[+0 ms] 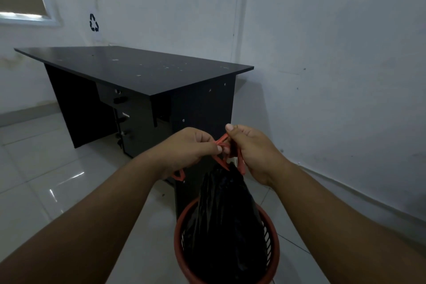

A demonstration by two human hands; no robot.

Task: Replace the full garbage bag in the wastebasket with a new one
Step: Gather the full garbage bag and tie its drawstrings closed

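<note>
A full black garbage bag (227, 219) stands in a round red wastebasket (178, 248) at the bottom centre, its top gathered to a point above the rim. Red drawstrings (221, 145) come out of the bag's neck. My left hand (189, 150) pinches one strand between thumb and fingers, and a loop of the string hangs below its palm. My right hand (251, 152) grips the other strands, fingers curled round them. Both hands are close together just above the bag's neck.
A black desk (143, 71) with drawers stands right behind the basket against the white wall (334, 64). Glossy white floor tiles (46, 180) spread to the left. A recycling sign (94, 22) is on the back wall.
</note>
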